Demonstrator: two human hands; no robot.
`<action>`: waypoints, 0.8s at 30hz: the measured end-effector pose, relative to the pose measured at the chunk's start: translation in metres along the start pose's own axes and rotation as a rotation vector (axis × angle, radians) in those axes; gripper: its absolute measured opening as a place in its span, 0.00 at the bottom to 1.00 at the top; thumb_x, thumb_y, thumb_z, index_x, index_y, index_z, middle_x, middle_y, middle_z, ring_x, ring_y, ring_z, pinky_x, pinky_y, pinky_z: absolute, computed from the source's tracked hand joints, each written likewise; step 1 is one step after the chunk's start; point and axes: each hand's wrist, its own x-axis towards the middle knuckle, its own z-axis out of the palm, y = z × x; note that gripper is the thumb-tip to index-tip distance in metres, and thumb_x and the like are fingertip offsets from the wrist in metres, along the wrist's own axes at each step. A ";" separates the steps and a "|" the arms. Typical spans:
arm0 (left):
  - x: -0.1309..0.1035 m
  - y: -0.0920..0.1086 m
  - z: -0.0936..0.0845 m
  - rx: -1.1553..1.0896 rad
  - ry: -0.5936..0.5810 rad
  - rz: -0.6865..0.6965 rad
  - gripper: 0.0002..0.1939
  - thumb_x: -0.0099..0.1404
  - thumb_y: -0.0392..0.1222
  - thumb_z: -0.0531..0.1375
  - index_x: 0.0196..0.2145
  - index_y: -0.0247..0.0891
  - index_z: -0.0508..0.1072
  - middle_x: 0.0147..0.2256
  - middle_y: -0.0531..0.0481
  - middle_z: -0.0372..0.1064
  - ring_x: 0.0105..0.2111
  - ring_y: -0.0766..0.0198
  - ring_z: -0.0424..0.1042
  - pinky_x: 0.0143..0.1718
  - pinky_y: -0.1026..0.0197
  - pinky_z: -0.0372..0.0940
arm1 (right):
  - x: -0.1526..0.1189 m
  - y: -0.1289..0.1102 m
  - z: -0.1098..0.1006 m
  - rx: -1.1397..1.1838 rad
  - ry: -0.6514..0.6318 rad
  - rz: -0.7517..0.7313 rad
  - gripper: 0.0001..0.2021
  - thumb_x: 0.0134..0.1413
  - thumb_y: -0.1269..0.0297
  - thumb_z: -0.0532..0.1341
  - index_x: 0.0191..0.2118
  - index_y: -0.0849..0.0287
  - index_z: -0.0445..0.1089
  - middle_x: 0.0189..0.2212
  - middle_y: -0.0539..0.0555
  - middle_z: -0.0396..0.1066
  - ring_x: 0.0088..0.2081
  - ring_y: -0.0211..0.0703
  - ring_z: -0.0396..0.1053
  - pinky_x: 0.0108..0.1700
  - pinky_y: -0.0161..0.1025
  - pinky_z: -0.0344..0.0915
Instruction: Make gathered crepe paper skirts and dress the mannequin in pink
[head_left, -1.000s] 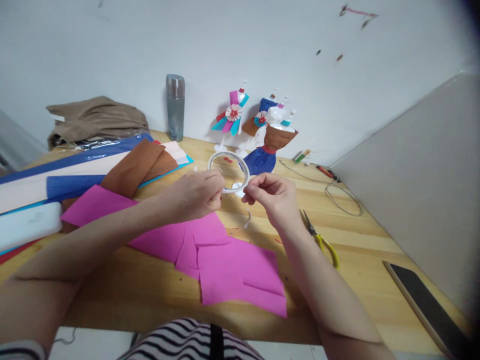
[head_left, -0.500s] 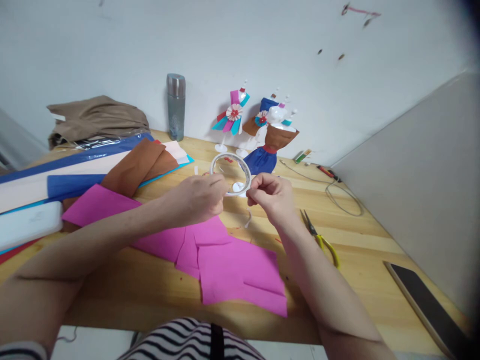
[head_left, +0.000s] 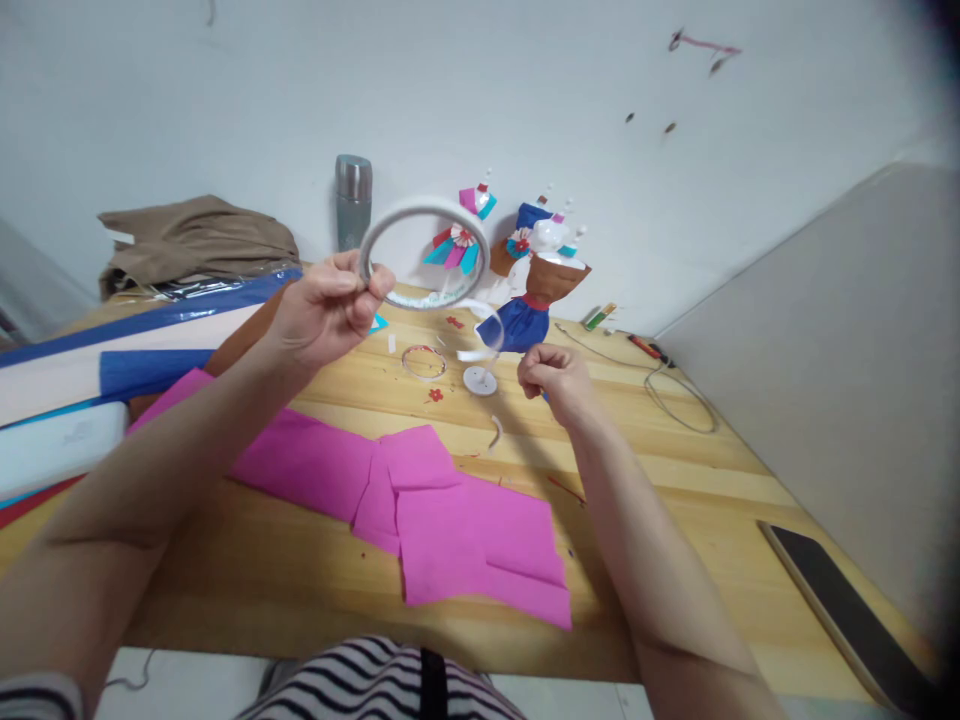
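Note:
My left hand (head_left: 330, 305) is raised at centre left, thumb and fingers pinching the near left edge of a roll of tape (head_left: 487, 250). The thin ring tilts upright above the table. A pale curled strip (head_left: 501, 335) hangs blurred below the roll's right side; whether it joins the roll, I cannot tell. To the right of the strip, my right hand (head_left: 555, 380) is closed with the fingers curled in, and what it holds, if anything, is hidden. Under both hands lie a white round stand base (head_left: 480, 380), a thin wire hoop (head_left: 424, 362) and a small red flower (head_left: 435, 396).
Pink paper sheets (head_left: 480, 540) lie in front. Folded coloured paper (head_left: 157, 372), a white case (head_left: 64, 447) and brown cloth (head_left: 199, 240) lie left. Dressed figures (head_left: 555, 275) and a flask (head_left: 353, 200) stand near the wall. A cable (head_left: 682, 425) and a phone (head_left: 840, 600) lie right.
My left hand has lifted the tape roll up and to the left, away from my right hand. The hoop and red flower show now. The yellow-handled pliers near my right arm no longer show.

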 end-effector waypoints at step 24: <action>-0.010 -0.034 0.032 0.132 0.020 -0.117 0.06 0.43 0.33 0.62 0.17 0.32 0.66 0.22 0.51 0.70 0.15 0.77 0.64 0.14 0.76 0.55 | -0.138 0.070 -0.121 -0.825 0.339 0.424 0.21 0.42 0.63 0.61 0.46 0.63 0.71 0.21 0.54 0.69 0.24 0.47 0.68 0.29 0.42 0.61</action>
